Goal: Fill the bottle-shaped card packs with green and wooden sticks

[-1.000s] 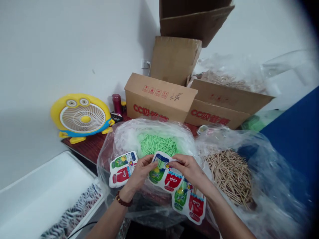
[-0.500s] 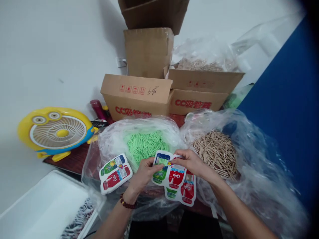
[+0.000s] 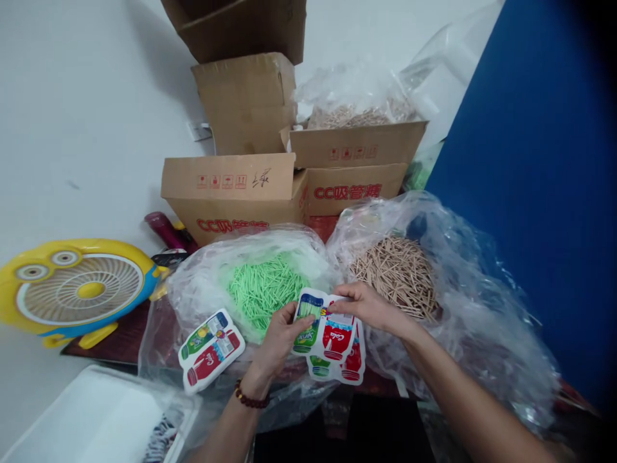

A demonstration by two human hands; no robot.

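**Both hands on the printed pouch, straw bags right behind**

Going left to right from my feed. Far left there's a yellow cartoon fan (image 3: 72,290) sitting on the dark bench (image 3: 120,337), and below it the corner of a white tray (image 3: 91,418). Next over, a spare printed pouch (image 3: 211,349) with the green and red bottle pictures lies flat on the clear plastic, just beside the bag of green sticks (image 3: 263,289).

Then the left hand (image 3: 277,337), beaded bracelet on the wrist, fingers clamped onto the left edge of the printed pouch strip (image 3: 328,334), thumb on the green bottle panel. That strip is held up in front of the gap between the two bags, with a second pair of bottle panels hanging under the first. The right hand (image 3: 369,307) pinches the strip's top edge, fingers closed on it near the red cola panel.

Right of the hands is the bag of tan sticks (image 3: 395,273), open at the top, clear plastic bunched all around it. Behind both bags, cardboard boxes (image 3: 231,193) with red print are stacked against the white wall. Far right is a big blue panel (image 3: 530,180).
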